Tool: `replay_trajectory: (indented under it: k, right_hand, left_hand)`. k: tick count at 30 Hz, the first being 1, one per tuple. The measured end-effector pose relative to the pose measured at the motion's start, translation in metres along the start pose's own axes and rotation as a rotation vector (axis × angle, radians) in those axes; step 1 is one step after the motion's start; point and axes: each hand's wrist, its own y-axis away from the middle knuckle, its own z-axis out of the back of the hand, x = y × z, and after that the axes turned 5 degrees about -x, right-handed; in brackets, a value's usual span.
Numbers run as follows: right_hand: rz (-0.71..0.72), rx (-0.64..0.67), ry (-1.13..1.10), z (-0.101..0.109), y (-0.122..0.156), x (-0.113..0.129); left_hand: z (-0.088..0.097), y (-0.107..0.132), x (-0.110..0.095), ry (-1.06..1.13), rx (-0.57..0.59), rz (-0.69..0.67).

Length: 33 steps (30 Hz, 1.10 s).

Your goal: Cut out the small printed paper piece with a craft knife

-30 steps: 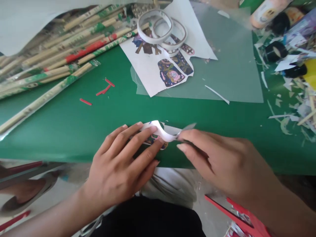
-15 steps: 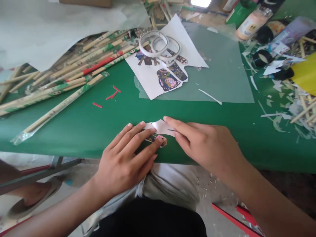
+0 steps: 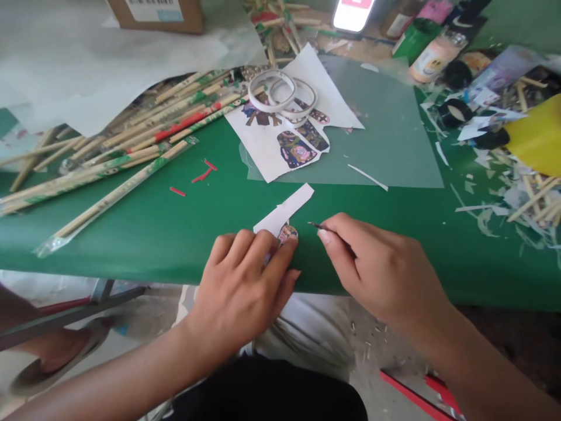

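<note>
The left hand [image 3: 245,280] is pressing its fingertips flat on a small printed cutout [image 3: 288,234] at the front edge of the green worktop [image 3: 175,234], its grip closing around nothing. A white paper strip [image 3: 284,211] is slanting away from the cutout, up and to the right. Just right of the cutout, the right hand [image 3: 377,269] is pinching a thin dark tool [image 3: 316,225], whose tip is pointing left at the cutout without touching it. The left fingers are hiding most of the cutout, and the tool's kind is hard to make out.
</note>
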Motion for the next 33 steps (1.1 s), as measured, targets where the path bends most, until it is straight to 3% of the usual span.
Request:
replay_trajectory:
  k: [8,14,17,24,33]
  right_hand:
    - [0.005,0.018,-0.069,-0.008,0.000,-0.002]
    - [0.037,0.026,-0.137,-0.002,-0.001,0.001]
    - [0.040,0.032,-0.114,0.002,-0.006,0.003]
    - [0.121,0.122,-0.016,-0.009,-0.021,0.014]
    - [0.216,0.209,0.095,-0.021,-0.036,0.028]
  left_hand:
    - [-0.003,0.003,0.013,0.146,0.035,-0.053]
    - [0.009,0.001,0.034,0.169,0.066,-0.148]
    - [0.014,0.002,0.035,0.153,0.049,-0.195]
    - [0.003,0.034,0.018,0.166,0.013,-0.086]
    - [-0.004,0.044,0.025,0.171,-0.025,-0.026]
